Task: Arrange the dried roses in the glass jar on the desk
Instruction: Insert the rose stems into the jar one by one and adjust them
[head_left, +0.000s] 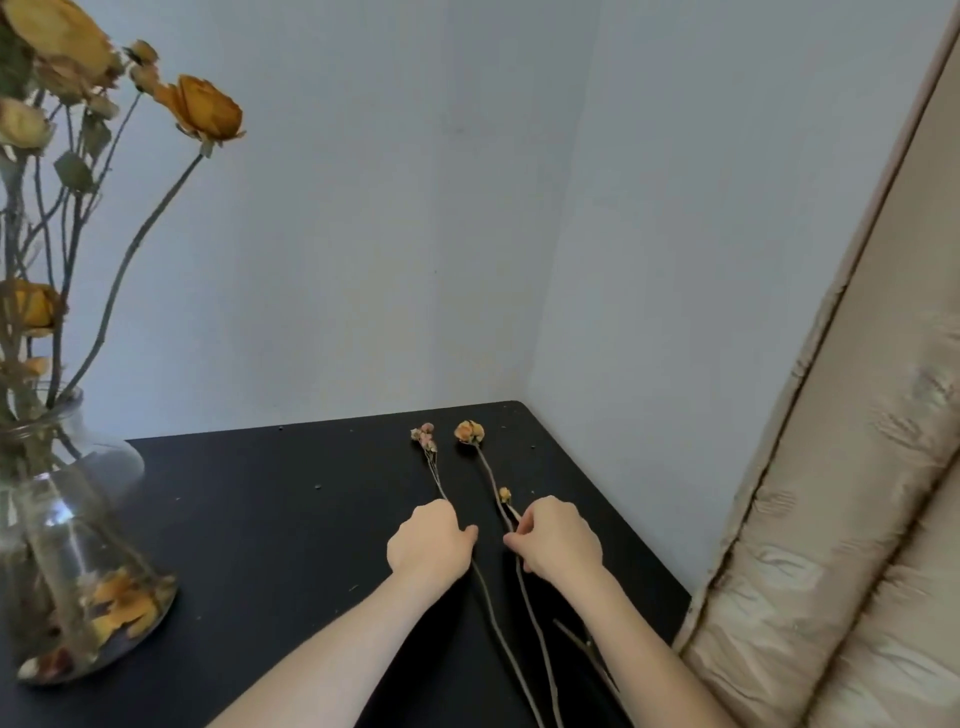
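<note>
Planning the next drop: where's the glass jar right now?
In the head view, the glass jar stands at the desk's far left edge, already holding roses, well left of the left hand.

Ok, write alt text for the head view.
Two bare hands on a black desk each grasp a dried rose stem: left hand on the pink-budded stem, right hand on the yellow rose. A glass jar of dried roses stands far left.

text: none legible — labels: none — numbers: none

Glass jar left on desk; loose roses right.
</note>
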